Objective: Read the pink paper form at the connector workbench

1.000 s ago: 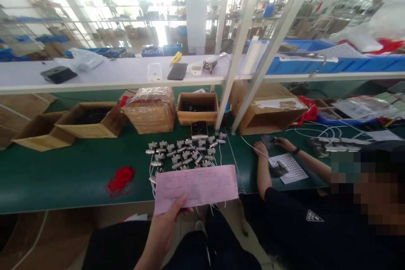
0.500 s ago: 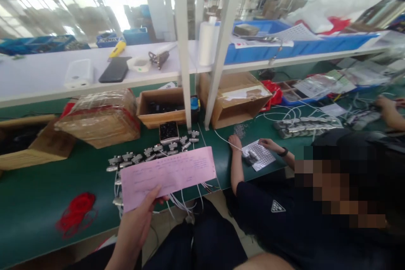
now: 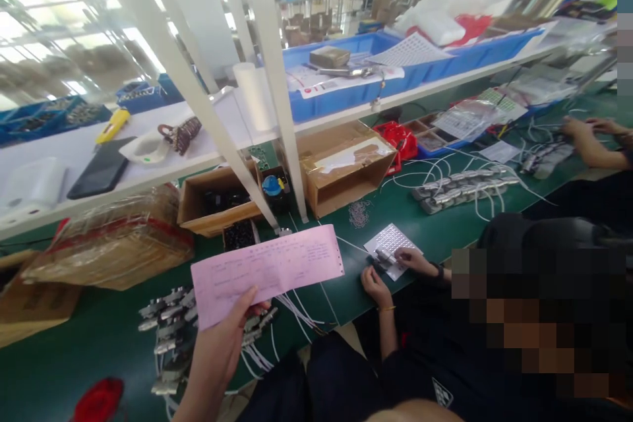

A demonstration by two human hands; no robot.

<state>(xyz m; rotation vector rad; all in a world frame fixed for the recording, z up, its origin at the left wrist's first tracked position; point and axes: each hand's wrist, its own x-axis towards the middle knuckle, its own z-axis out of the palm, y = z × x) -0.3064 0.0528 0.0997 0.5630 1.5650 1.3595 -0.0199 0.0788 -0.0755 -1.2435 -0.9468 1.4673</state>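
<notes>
My left hand (image 3: 227, 336) is closed on a pink printed paper slip (image 3: 267, 270). Its thumb presses on the front face, with the fingers mostly hidden behind. The slip is tilted, its right end higher, and is held above the bench. Behind and below it, small metal connector-like parts (image 3: 171, 323) with white cables (image 3: 297, 313) lie in rows, partly covered by the slip. Only a patch of bare skin shows at the bottom edge; my right hand is out of sight.
At right, a co-worker's hands (image 3: 378, 287) handle metal parts on a silver sheet (image 3: 390, 241). Cardboard boxes (image 3: 341, 165) stand under the white shelf (image 3: 198, 171). White posts (image 3: 277, 79) rise in front. Red string (image 3: 99, 401) lies on the green bench (image 3: 74, 356).
The view has turned right and tilted, so shelf and boxes appear further left. The slip stays in my left hand. The co-worker's left hand has moved nearer the bench's front edge.
</notes>
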